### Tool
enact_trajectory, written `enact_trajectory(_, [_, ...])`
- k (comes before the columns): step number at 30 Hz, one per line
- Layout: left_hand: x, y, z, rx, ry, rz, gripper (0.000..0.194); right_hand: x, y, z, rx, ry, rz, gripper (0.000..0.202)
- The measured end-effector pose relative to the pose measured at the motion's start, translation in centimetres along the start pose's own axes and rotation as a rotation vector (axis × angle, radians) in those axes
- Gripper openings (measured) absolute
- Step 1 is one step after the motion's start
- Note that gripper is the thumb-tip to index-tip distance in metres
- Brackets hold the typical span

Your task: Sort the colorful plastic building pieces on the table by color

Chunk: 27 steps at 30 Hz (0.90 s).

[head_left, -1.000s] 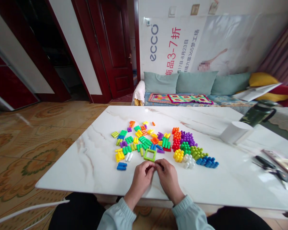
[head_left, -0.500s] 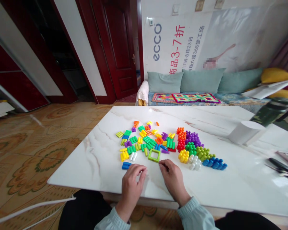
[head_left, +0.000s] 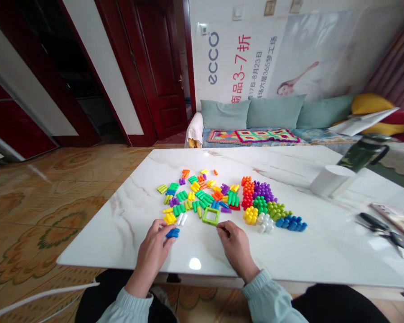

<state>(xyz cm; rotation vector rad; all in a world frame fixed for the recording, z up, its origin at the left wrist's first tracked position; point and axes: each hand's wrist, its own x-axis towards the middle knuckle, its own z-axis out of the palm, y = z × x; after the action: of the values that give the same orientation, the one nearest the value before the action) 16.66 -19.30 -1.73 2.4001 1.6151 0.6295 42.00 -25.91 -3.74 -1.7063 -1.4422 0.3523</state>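
The blue block (head_left: 173, 233) lies on the counter (head_left: 97, 242), its long axis running left-right, between the left hand's (head_left: 154, 246) thumb and fingers; I cannot tell whether they clamp. The right hand's (head_left: 234, 244) fingertips meet.

Pale blue-green sleeves (head_left: 276, 300) end in gathered, elastic-looking cuffs (head_left: 134, 299); black legwear (head_left: 340, 305) shows below the tabletop (head_left: 101, 240).

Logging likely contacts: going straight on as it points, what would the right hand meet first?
Probably the green frame, just ahead of the right hand; any gap between them is hard to judge.
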Motion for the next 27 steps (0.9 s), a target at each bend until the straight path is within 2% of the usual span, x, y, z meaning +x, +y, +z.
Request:
enact_trajectory(3, [-1.1,1.4,1.5,-0.024,0.06,0.02,0.023,-0.1,-0.2,-0.2,0.025,-0.001,0.003,0.017])
enact_trajectory(5, [-1.9,2.9,2.6,-0.135,0.081,0.096,0.021,-0.2,-0.5,-0.3,0.063,-0.022,-0.008,0.014])
enact_trajectory(8, [-2.4,5.6,4.1,-0.353,0.047,0.211,0.022,-0.6,-1.0,-0.3,0.23,-0.073,-0.062,0.014])
enact_trajectory(10, [-2.2,7.3,5.0,-0.485,0.032,0.224,0.025,-1.2,-1.2,-0.2,0.349,-0.085,-0.081,0.018])
enact_trajectory(14, [-1.4,9.7,6.6,-0.662,0.038,0.183,0.02,-3.1,-0.9,-0.5,0.454,0.03,0.048,0.017])
enact_trajectory(17, [-1.4,10.4,7.4,-0.745,0.008,0.167,0.017,-4.4,-0.2,-1.2,0.464,0.144,0.125,0.018])
enact_trajectory(19, [-1.5,10.5,7.6,-0.789,-0.019,0.157,0.015,-5.0,0.1,-1.6,0.437,0.169,0.134,0.011])
enact_trajectory(24, [-1.6,10.2,7.1,-0.817,-0.1,0.233,0.015,-5.7,-0.4,-1.6,0.322,0.124,0.132,0.007])
enact_trajectory(27, [-1.6,10.2,6.8,-0.829,-0.103,0.256,0.016,-5.7,-0.4,-2.6,0.287,0.098,0.069,0.007])
